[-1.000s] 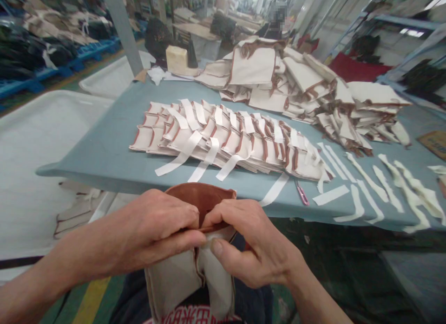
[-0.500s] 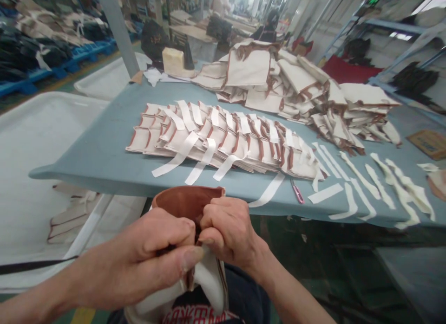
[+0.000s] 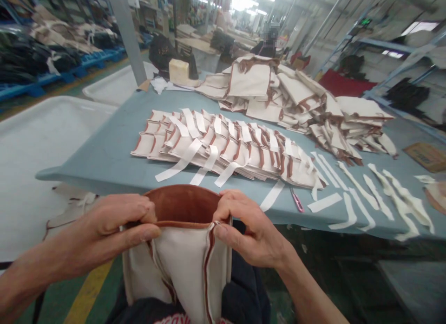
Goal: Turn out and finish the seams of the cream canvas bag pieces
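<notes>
An off-white fabric bag (image 3: 183, 259) with brown piped seams and a brown lining stands on my lap, its mouth facing up. My left hand (image 3: 121, 222) pinches the rim at the left front corner, thumb outside and fingers curled over the edge. At the right front corner, my right hand (image 3: 244, 226) grips the rim beside a piped seam. The mouth is spread between both hands, so the lining shows. Just beyond, a row of overlapping off-white panels (image 3: 226, 150) with brown edges lies on the blue-grey table (image 3: 104, 147), with white strips (image 3: 183, 161) across it.
A large heap of off-white pieces (image 3: 249, 80) covers the table's back. Loose white strips (image 3: 325, 203) and a pink cutter (image 3: 297, 199) lie near the front edge. White bins (image 3: 45, 124) stand at left, by a metal post (image 3: 128, 41). A person (image 3: 268, 43) is in the background.
My hands have moved apart from the middle of the rim to its two front corners. The bag's mouth, bunched before, is now stretched wide.
</notes>
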Available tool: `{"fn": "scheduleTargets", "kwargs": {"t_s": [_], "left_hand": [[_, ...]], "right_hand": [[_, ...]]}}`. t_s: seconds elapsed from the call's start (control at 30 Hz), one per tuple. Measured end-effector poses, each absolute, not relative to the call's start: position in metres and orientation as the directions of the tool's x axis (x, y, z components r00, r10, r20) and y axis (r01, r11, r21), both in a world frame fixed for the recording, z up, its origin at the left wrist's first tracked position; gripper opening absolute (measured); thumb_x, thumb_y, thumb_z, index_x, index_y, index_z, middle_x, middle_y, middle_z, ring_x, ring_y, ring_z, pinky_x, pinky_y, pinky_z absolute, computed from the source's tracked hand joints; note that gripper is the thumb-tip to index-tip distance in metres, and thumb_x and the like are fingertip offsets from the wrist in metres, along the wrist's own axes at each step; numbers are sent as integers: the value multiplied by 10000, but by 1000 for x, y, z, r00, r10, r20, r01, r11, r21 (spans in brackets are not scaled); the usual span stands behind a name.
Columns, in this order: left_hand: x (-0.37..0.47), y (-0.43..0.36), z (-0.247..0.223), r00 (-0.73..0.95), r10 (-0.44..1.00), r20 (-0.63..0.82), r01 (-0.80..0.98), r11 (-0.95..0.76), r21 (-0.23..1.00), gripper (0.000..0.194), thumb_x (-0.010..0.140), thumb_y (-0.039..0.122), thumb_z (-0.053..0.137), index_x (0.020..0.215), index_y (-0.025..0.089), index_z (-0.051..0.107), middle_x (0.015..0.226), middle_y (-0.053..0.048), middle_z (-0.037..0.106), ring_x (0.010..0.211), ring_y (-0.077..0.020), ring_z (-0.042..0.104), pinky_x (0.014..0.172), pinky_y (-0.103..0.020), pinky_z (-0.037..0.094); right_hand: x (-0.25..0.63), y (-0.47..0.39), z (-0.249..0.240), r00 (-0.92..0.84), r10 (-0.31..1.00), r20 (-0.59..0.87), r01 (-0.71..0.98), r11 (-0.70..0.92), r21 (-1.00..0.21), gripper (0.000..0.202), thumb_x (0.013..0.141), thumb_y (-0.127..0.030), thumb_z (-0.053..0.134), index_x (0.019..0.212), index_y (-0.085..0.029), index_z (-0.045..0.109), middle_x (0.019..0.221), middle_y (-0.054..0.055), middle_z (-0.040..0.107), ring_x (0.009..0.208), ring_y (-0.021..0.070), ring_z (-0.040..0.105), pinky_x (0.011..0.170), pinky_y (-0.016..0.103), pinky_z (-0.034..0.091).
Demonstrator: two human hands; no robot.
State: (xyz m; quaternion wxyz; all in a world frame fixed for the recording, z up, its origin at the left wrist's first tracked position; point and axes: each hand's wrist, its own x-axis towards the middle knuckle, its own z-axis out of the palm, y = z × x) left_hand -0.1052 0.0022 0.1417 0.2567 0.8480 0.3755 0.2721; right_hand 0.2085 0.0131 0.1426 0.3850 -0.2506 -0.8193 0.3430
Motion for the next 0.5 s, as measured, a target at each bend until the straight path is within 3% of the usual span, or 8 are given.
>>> {"fn": "scheduleTargets", "kwargs": {"t_s": [0.1, 0.17, 0.33, 0.5], "left_hand": [[-95, 6, 144, 683, 683, 260, 336, -609, 718, 116, 1095, 298, 656, 1050, 234, 741, 961, 19, 782, 871, -158, 706, 821, -223, 505], [-82, 8, 149, 686, 671, 282, 285, -604, 744, 88, 1081, 295, 690, 1122, 250, 754, 1050, 9, 805, 971, -170, 729, 904, -231, 512], [-56, 9, 161, 679, 672, 295, 267, -601, 753, 156, 996, 101, 649, 971, 239, 716, 889, 61, 776, 816, -108, 715, 775, -181, 489], [-52, 7, 165, 690, 618, 376, 288, -711, 641, 171, 1016, 91, 610, 994, 213, 728, 826, 44, 769, 719, -108, 686, 685, -217, 458]], "right_hand": [[201, 7, 160, -615, 645, 454, 79, 623, -778, 358, 1169, -466, 557, 907, -231, 623, 839, 4, 689, 829, 176, 608, 888, 357, 465], [197, 7, 166, -646, 623, 441, 67, 622, -780, 349, 1167, -469, 565, 917, -231, 614, 846, 2, 687, 830, 175, 599, 884, 360, 461], [196, 13, 161, -655, 644, 395, 80, 579, -811, 390, 1159, -533, 554, 918, -232, 615, 862, 7, 669, 855, 183, 612, 871, 350, 469], [198, 14, 151, -646, 671, 364, 94, 543, -835, 410, 1152, -562, 557, 916, -231, 610, 860, 1, 669, 836, 177, 615, 892, 349, 484]]}}
